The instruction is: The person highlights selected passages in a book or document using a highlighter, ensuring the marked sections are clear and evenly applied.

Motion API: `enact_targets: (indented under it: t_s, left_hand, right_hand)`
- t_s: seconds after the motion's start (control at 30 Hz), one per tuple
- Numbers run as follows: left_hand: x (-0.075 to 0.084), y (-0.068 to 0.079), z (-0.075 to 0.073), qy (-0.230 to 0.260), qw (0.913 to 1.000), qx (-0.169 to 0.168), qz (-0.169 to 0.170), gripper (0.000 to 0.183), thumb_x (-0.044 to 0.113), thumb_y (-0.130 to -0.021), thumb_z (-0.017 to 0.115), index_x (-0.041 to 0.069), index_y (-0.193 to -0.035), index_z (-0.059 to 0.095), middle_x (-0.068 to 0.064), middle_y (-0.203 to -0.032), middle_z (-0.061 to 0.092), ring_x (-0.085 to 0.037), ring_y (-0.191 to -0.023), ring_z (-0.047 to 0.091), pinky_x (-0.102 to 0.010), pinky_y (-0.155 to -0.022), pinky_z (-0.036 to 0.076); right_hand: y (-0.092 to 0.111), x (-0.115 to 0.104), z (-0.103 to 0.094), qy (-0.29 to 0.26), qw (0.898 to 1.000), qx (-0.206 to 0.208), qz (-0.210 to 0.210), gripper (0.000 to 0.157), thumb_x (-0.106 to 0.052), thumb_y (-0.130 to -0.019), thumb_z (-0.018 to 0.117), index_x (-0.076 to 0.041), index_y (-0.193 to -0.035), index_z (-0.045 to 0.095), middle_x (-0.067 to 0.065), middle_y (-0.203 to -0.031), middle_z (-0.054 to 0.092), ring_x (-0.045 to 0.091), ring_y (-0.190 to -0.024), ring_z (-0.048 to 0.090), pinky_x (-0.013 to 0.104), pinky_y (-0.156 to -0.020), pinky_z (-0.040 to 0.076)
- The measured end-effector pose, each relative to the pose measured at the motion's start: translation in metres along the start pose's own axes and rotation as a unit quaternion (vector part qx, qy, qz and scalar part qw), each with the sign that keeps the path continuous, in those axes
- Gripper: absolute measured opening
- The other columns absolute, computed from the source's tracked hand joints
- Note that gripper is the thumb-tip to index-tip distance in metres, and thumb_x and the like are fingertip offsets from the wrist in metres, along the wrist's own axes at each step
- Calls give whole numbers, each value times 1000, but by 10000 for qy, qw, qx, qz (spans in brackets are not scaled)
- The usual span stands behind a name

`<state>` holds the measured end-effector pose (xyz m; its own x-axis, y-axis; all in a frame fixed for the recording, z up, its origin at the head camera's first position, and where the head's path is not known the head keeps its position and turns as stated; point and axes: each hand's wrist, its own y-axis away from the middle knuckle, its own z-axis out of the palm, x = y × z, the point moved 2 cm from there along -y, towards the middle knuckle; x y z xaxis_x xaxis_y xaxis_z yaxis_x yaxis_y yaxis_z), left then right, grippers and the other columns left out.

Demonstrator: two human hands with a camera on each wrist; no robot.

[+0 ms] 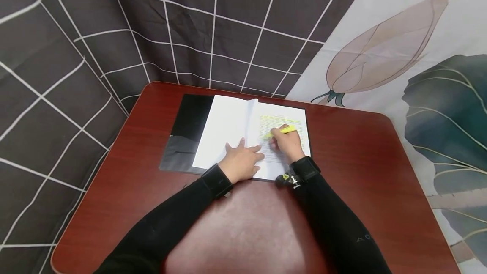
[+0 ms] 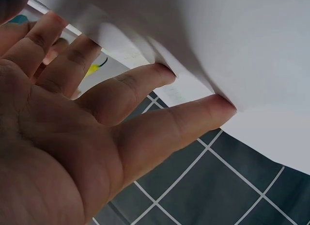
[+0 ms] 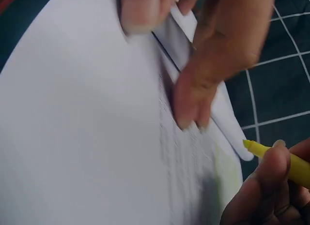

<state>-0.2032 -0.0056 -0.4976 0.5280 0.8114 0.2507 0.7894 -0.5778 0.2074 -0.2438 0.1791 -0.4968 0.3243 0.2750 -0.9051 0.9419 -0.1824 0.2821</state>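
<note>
In the head view, a black folder (image 1: 192, 109) lies open on the reddish-brown table (image 1: 354, 160), its upper edge near the table's back edge, behind which hangs a dark, white-gridded cloth (image 1: 236, 3). Tabletop stretches to the right of the folder and between the two forearms. The left hand (image 1: 241, 162) lies with fingers spread across the inner margin of the printed page (image 1: 274, 160), grasping nothing. The right hand (image 1: 288, 143) pinches a yellow highlighter (image 1: 288, 129) over the middle of that page, inside its right edge; yellow marking covers the upper lines.

The left wrist view shows the palm side, which the head view hides: two extended fingertips (image 2: 220, 105) touch white paper near its edge, with the gridded cloth beyond. Only a small, blurred bit of yellow appears between the fingers.

The right wrist view alone bares the highlighter's uncapped tip, held between thumb and fingers, and the text lines running toward a yellow patch. Whether the tip touches paper, I cannot tell.
</note>
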Motion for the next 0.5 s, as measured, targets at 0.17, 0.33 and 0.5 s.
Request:
enact_targets:
  t_s: [0.17,0.33,0.5]
  left_hand:
    - [-4,-10,14,124,9999,-88,-17,50,40,-110,72,33,-159,67,7,-178,53,-59,-166,40,-95,-113,39]
    - [-9,-17,24,5,10000,-31,-68,50,43,-110,72,38,-160,66,10,-179,51,-58,-167,39,-95,-113,39]
    - [-4,-10,14,21,9999,-97,-105,50,41,-110,72,35,-159,67,9,-179,51,-58,-166,41,-94,-114,40]
  right_hand:
    - [0,3,5,109,9998,-6,140,16,-21,-109,64,-13,-96,62,-4,-74,68,5,-61,66,17,-61,57]
    - [0,2,8,232,9997,-15,78,17,-19,-109,64,-13,-93,63,-5,-72,68,5,-62,67,18,-61,57]
    - [-1,2,12,434,9990,-48,33,16,-17,-108,65,-13,-93,63,-5,-72,70,7,-63,69,19,-61,57]
